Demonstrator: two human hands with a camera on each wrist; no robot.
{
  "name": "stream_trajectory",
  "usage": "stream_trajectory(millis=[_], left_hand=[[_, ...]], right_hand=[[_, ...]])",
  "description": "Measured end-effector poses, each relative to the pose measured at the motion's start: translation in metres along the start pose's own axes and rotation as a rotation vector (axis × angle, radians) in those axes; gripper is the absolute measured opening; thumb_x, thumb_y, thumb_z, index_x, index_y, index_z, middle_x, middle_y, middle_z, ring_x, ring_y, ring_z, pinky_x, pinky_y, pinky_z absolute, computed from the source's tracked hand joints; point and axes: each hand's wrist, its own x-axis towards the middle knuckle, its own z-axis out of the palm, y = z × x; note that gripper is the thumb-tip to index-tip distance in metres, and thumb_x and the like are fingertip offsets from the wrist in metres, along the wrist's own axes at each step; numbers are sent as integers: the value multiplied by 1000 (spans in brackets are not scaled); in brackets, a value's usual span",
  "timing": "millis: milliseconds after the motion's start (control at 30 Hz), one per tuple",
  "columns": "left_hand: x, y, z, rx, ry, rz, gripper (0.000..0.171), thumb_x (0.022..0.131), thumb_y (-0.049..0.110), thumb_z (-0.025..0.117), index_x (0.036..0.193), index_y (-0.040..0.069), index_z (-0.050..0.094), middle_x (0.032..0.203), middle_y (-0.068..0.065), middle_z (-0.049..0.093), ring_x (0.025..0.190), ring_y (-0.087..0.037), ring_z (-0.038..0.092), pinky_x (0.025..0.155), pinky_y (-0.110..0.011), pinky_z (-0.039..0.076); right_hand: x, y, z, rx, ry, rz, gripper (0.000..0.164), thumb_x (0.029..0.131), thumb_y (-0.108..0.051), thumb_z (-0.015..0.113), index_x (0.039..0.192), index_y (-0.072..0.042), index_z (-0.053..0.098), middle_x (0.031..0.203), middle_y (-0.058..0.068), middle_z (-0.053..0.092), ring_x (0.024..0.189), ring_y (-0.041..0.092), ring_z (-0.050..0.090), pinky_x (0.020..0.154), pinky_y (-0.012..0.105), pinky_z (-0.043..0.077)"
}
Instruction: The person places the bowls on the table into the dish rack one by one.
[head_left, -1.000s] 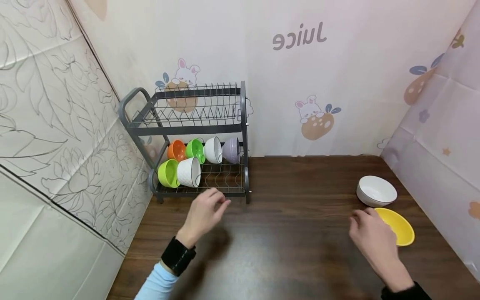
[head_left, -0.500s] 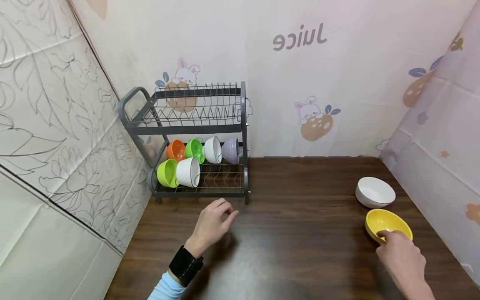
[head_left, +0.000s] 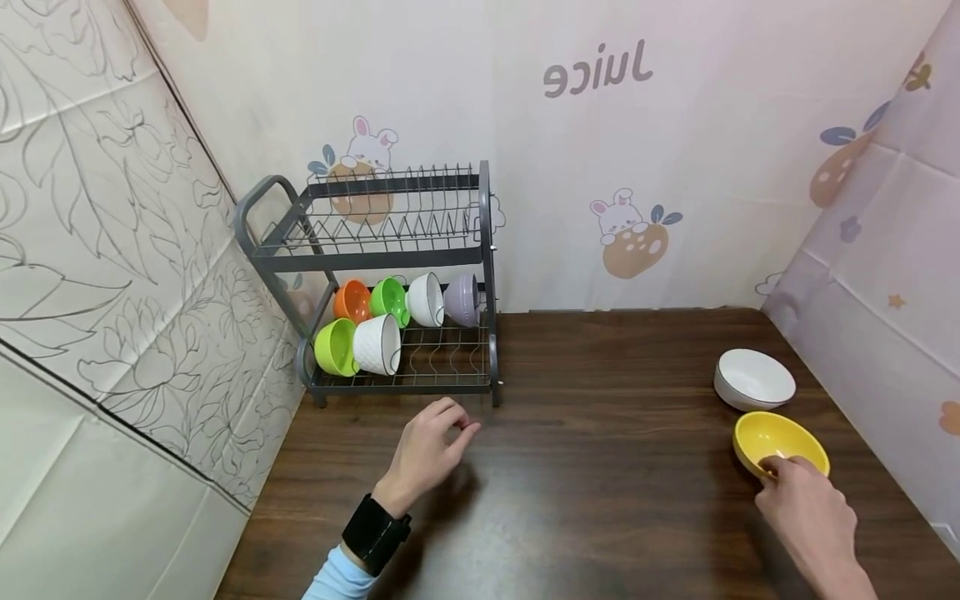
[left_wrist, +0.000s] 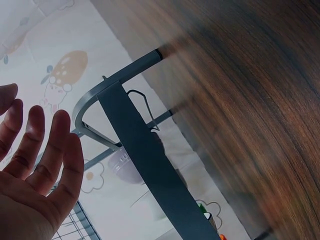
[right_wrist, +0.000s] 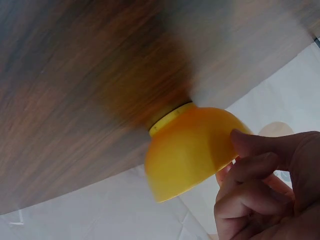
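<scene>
At the right of the table, my right hand pinches the near rim of a yellow bowl. In the right wrist view the thumb lies on the outside of the yellow bowl, with fingers at its rim; its foot is close to the tabletop. My left hand is held over the table in front of a dish rack. In the left wrist view the fingers of that left hand are loosely bent and hold nothing. Just behind the yellow bowl sits a white bowl.
The grey two-tier rack's lower shelf carries several bowls on their sides: orange, green, lime, purple and white ones. Its upper wire tier stands above them. Patterned wall sheets border the table.
My right hand has moved from the left side of the yellow bowl to its near rim and taken hold there. The left hand has shifted slightly right and toward the near edge.
</scene>
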Motion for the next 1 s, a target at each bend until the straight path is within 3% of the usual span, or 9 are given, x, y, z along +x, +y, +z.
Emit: stream_trajectory(millis=[200, 567, 1000], left_hand=[[-2, 1, 1, 13, 6, 14, 19, 93, 17, 83, 83, 19, 67, 87, 9, 61, 81, -12, 61, 69, -30, 54], [-1, 0, 1, 4, 30, 28, 19, 94, 17, 82, 83, 18, 66, 87, 9, 61, 82, -13, 62, 70, -30, 54], [-3, 3, 0, -28, 21, -6, 19, 94, 15, 82, 85, 18, 66, 88, 10, 59, 82, -10, 60, 69, -28, 53]], right_hand=[[-3, 5, 1, -8, -19, 5, 26, 80, 5, 72, 106, 10, 72, 93, 26, 64, 69, 47, 61, 48, 59, 45], [-9, 5, -2, 23, 188, -109, 23, 78, 8, 67, 100, 6, 74, 92, 22, 62, 58, 43, 57, 42, 56, 39], [-8, -29, -10, 61, 346, -250, 25, 75, 8, 67, 97, 2, 76, 89, 19, 62, 53, 36, 53, 39, 51, 35]])
